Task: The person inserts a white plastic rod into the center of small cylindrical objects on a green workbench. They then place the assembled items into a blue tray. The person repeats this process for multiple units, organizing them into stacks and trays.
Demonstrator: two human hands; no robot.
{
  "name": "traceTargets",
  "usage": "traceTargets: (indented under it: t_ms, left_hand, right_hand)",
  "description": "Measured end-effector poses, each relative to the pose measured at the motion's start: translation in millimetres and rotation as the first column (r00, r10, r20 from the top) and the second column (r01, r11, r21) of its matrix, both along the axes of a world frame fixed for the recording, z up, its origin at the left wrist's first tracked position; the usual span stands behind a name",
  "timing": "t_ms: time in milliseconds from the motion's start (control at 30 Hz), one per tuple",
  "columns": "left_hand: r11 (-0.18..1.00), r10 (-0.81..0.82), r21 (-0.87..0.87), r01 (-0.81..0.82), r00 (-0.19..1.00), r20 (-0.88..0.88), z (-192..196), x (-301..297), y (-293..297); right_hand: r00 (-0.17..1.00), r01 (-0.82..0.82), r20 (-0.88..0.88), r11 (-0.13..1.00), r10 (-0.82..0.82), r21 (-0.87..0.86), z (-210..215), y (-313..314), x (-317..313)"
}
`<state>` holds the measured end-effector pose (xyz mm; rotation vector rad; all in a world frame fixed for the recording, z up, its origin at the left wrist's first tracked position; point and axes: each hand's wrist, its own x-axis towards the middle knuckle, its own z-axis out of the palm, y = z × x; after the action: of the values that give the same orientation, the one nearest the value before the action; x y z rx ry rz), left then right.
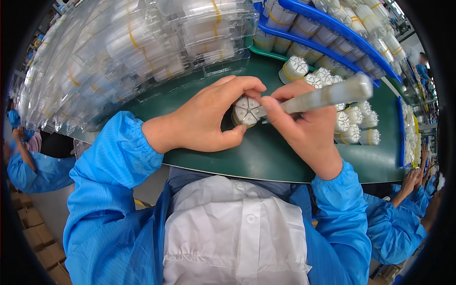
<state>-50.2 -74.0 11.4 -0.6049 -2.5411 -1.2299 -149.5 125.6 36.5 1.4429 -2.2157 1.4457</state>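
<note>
My left hand (202, 116) curls its thumb and fingers around a short white cylinder (247, 110) standing on the green table. Its round top is split into wedge-like segments, and a yellowish band shows low on its side. In my right hand (308, 128) is a long, translucent whitish tube-shaped tool (332, 94), blurred at its far end. It lies slanted, its narrow tip pointing down at the right side of the cylinder's top. Whether the tip touches the cylinder I cannot tell. Several similar white cylinders (351, 134) stand in a group right of my right hand.
Stacked clear plastic trays (156, 52) holding white parts fill the far left. At the far right, blue trays (332, 21) hold more banded white cylinders, above a green tray edge (268, 53). Another blue tray (402, 137) lies at the green table's (209, 161) right end. Co-workers in blue sleeves sit both sides.
</note>
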Motion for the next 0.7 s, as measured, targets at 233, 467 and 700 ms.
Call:
traceTargets:
  t_ms: [233, 467, 700]
  left_hand:
    - [0.977, 0.167, -0.116, -0.179, 0.980, -0.108, -4.7, -0.5, 3.2]
    - [0.988, 0.137, -0.060, -0.144, 0.986, -0.096, -0.9, 1.2, 2.8]
    - [0.997, 0.074, -0.006, -0.074, 0.994, -0.086, -2.8, 1.3, 2.1]
  right_hand:
    - [0.999, -0.014, -0.036, 0.999, 0.015, 0.030, -4.6, -5.6, 5.3]
    - [0.972, -0.026, 0.233, 0.997, 0.042, -0.070, -4.9, -2.2, 9.5]
    - [0.977, 0.000, 0.213, 0.999, 0.011, -0.050, -3.6, -3.4, 7.0]
